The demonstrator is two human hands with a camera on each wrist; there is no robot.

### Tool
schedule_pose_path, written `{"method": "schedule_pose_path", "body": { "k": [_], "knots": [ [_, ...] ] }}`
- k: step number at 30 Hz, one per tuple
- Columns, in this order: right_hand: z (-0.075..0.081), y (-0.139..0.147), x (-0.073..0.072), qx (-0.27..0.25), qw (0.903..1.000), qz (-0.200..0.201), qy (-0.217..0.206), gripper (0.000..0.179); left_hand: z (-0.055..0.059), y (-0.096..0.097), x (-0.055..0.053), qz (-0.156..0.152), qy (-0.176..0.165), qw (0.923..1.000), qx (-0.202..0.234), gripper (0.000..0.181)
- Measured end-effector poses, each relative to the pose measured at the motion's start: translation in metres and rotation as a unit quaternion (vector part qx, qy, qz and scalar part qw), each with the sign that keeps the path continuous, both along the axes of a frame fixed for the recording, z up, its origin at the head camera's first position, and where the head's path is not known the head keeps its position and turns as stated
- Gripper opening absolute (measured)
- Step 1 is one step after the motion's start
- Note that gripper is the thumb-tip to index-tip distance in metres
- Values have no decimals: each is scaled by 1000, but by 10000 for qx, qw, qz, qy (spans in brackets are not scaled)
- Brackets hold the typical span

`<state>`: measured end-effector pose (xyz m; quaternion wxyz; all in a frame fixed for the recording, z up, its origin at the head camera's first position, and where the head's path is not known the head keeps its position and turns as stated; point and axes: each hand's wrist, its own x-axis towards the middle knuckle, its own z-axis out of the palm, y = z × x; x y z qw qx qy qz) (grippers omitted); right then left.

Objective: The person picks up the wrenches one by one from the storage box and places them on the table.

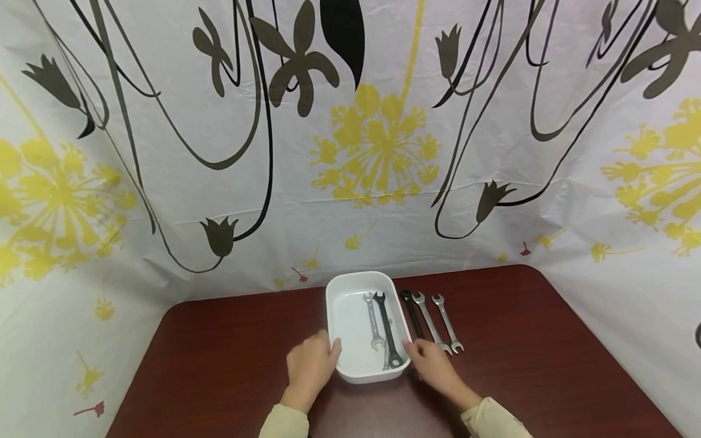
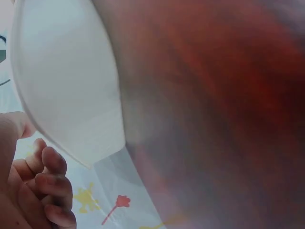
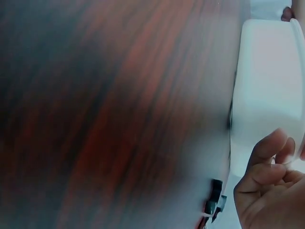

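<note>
A white rectangular tray (image 1: 351, 322) sits on the table in the head view. Inside it lie a silver open-end wrench (image 1: 372, 318), a black wrench (image 1: 387, 330) and part of another silver wrench, mostly hidden under the black one. My left hand (image 1: 311, 364) holds the tray's left side, thumb at the rim; in the left wrist view its fingers (image 2: 53, 183) curl near the outer wall. On the right side my right hand (image 1: 437, 367) pinches the rim near the front corner, and the right wrist view shows its curled fingers (image 3: 267, 150) against the wall.
Right of the tray lie a black wrench (image 1: 412, 313) and two silver wrenches, one (image 1: 431, 319) beside it and another (image 1: 447, 322) farther right. They rest on the dark red-brown table (image 1: 228, 371). A flower-patterned white sheet (image 1: 293, 234) hangs behind the table and along its sides.
</note>
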<state>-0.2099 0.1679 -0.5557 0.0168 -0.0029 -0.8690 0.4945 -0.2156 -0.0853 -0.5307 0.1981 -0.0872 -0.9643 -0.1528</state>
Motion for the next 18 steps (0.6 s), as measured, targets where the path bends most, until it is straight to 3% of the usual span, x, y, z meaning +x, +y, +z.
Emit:
{"method": "schedule_pose_path", "body": {
  "k": [5, 12, 18],
  "knots": [
    [0, -3, 2, 40, 9999, -43, 92, 40, 11, 6, -6, -146, 141, 9996, 171, 33],
    [-3, -4, 0, 321, 9988, -49, 378, 42, 25, 19, -16, -191, -101, 9993, 303, 32],
    [-5, -4, 1, 377, 9985, -87, 380, 42, 29, 30, -21, -241, -151, 9990, 333, 30]
  ]
}}
